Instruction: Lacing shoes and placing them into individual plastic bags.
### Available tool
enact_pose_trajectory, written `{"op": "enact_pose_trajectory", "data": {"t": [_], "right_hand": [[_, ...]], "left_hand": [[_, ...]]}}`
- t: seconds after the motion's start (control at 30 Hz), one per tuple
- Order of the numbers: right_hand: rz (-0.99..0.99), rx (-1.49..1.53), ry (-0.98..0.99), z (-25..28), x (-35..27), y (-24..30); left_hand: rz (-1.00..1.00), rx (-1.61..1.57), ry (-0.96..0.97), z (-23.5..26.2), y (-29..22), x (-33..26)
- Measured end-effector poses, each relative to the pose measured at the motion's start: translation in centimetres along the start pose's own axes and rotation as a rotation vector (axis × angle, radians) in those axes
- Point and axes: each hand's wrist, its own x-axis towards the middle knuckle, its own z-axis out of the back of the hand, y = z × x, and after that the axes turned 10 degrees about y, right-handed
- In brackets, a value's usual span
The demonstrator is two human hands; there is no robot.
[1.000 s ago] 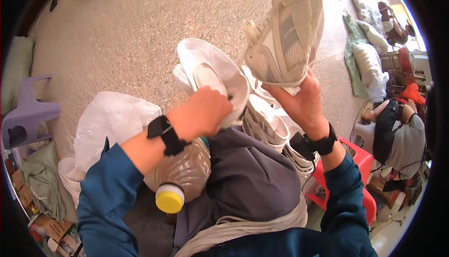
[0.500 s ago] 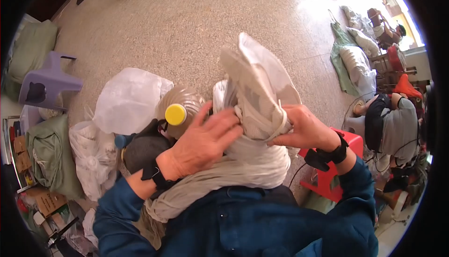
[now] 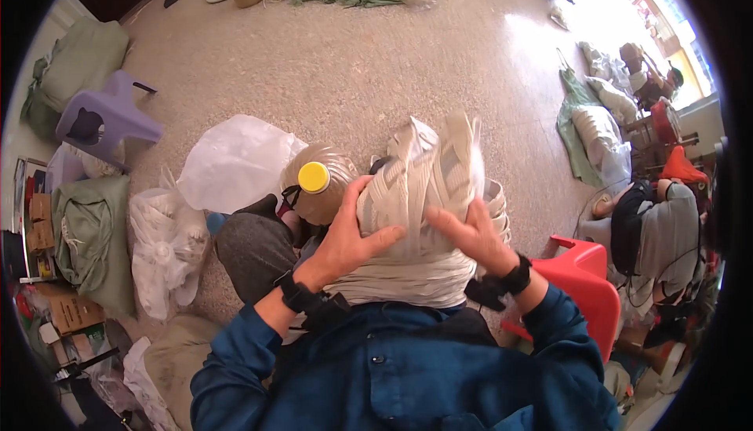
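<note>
Between my two hands stands a bundle of cream and grey pieces (image 3: 416,196), which look like woven shoe uppers stacked together. My left hand (image 3: 351,239) grips its left side, thumb across the front and fingers partly hidden behind. On the right side my right hand (image 3: 474,236) presses it, with the thumb on the front face. Under the bundle, a thick coil of cream cord (image 3: 400,282) lies across my lap. A large clear ribbed jug (image 3: 336,163) with a yellow cap stands just beyond my left hand.
Left of the jug lie a white plastic sheet (image 3: 235,160) and a clear bag of white pieces (image 3: 161,250). A red stool (image 3: 580,274) is close by my right arm. A purple stool (image 3: 106,121) stands farther left. Another person (image 3: 663,227) is at the right edge.
The bundle has come upright and more compact, its pieces pressed together. My left hand has moved from its front to its left side; my right hand has shifted lower and inward.
</note>
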Motion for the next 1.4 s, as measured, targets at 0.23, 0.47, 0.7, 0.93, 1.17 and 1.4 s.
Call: {"op": "enact_pose_trajectory", "data": {"t": [0.23, 0.47, 0.7, 0.93, 1.17, 1.4], "right_hand": [[0.0, 0.176, -0.031, 0.7, -0.7, -3.0], [-0.087, 0.133, 0.033, 1.7, -2.8, -0.4], [-0.205, 0.256, -0.099, 0.7, -2.0, 0.0], [-0.184, 0.342, -0.202, 2.9, -3.4, -2.1], [-0.287, 0.368, -0.324, 3.4, -2.7, -1.8], [-0.397, 0.424, -0.387, 3.7, -1.6, -0.4]], "left_hand": [[-0.049, -0.018, -0.129, -2.4, 0.9, 0.9], [-0.195, 0.421, -0.174, -5.8, 1.1, 1.6], [-0.088, 0.486, 0.044, -3.0, 0.1, 2.3], [0.05, 0.265, -0.135, 15.6, 0.9, 4.8], [0.808, 0.88, 0.054, 29.6, 15.9, 6.4], [0.924, 1.032, 0.005, 28.4, 25.3, 9.7]]}}
